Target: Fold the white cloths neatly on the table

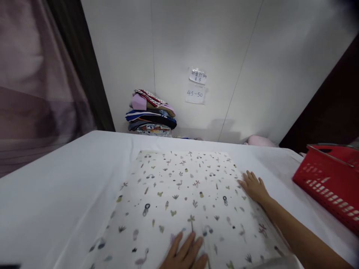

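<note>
A white cloth (179, 190), printed with flamingos, palm trees, rainbows and leaves, lies spread flat in front of me. My left hand (185, 254) rests on its near middle part, fingers apart; the wrist is cut off by the frame's bottom edge. Along the cloth's right edge, my right hand (254, 188) lies palm down with fingers spread, the arm reaching in from the lower right. On the cloth are two small dark ring-like shapes with grey tails; whether they are printed or attached I cannot tell. Neither hand grips anything.
The cloth lies on a white-covered table (75, 175). A red plastic basket (328, 183) with a metal handle stands at the right. Behind the table's far edge rises a pile of folded fabrics (151, 114). Paper signs (195, 94) hang on the wall; a pinkish curtain (36, 86) hangs at left.
</note>
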Available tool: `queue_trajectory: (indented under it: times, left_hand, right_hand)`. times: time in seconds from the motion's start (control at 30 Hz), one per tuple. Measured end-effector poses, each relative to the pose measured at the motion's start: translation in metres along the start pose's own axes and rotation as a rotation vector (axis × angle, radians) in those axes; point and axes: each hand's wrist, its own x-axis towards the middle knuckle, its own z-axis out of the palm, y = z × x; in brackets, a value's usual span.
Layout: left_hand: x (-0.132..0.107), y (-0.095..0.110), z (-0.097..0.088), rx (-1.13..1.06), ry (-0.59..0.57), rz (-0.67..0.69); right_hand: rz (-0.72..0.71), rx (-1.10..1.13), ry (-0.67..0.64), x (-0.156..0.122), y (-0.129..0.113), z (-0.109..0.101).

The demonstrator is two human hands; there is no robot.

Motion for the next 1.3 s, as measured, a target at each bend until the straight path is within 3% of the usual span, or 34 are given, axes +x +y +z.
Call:
queue_trajectory:
  times: [0.07,0.13,0.17,0.23,0.33,0.4,0.5,0.57,0.73,0.87,1.1,1.3]
  left_hand:
    - [0.004,-0.002,-0.021,-0.073,-0.098,-0.023]
    - [0.005,-0.002,-0.037,-0.145,-0.171,-0.02]
    - [0.005,-0.001,-0.042,-0.176,-0.193,-0.02]
    - [0.005,0.002,-0.051,-0.226,-0.207,-0.044]
    - [0.003,0.009,-0.061,-0.286,-0.2,-0.108]
    - [0.004,0.013,-0.067,-0.317,-0.2,-0.143]
    - [0.006,0.017,-0.073,-0.341,-0.214,-0.168]
    - [0.008,0.019,-0.076,-0.34,-0.212,-0.182]
    - [0.004,0.025,-0.086,-0.298,-0.159,-0.226]
    - [-0.019,0.025,-0.099,-0.235,-0.115,-0.277]
    - [-0.086,0.004,-0.115,-0.005,-0.064,-0.524]
    - [-0.107,-0.008,-0.124,0.11,-0.003,-0.687]
  right_hand:
    - [-0.174,0.014,0.08,-0.027,-0.001,-0.002]
    - [-0.37,0.076,0.059,-0.055,-0.004,0.0]
    - [-0.402,0.101,0.027,-0.068,-0.003,0.002]
    - [-0.332,0.107,-0.009,-0.091,0.002,0.006]
    - [-0.211,0.084,0.06,-0.12,0.009,0.002]
    - [-0.317,0.127,0.087,-0.142,0.006,-0.005]
    - [-0.568,0.209,0.026,-0.173,-0.008,-0.013]
    - [-0.618,0.228,0.029,-0.187,-0.013,-0.012]
    - [-0.614,0.28,0.148,-0.197,0.01,0.002]
    - [-0.616,0.326,0.162,-0.196,0.028,0.005]
    - [-0.548,0.176,0.16,-0.188,0.02,0.0]
    - [-0.516,0.117,0.212,-0.175,0.016,-0.009]
